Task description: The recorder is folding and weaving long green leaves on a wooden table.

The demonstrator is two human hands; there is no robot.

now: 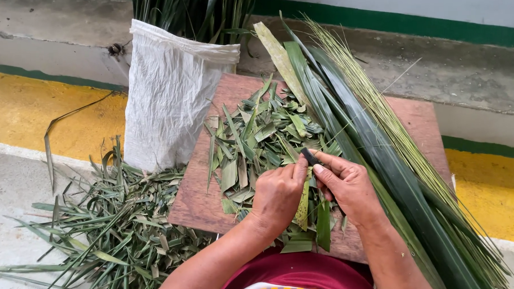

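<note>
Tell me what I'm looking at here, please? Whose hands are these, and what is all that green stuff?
The one picture comes from a camera worn on a person's head, looking down at their own two hands. The left hand pinches a yellow-green leaf strip. The right hand grips a small dark tool, probably a knife, against it. Under the hands is a wooden board covered with cut leaf pieces. Long palm leaves and a bundle of thin pale sticks lie along the right side. More scraps are piled on the floor, beside a white sack stuffed with leaves.
</note>
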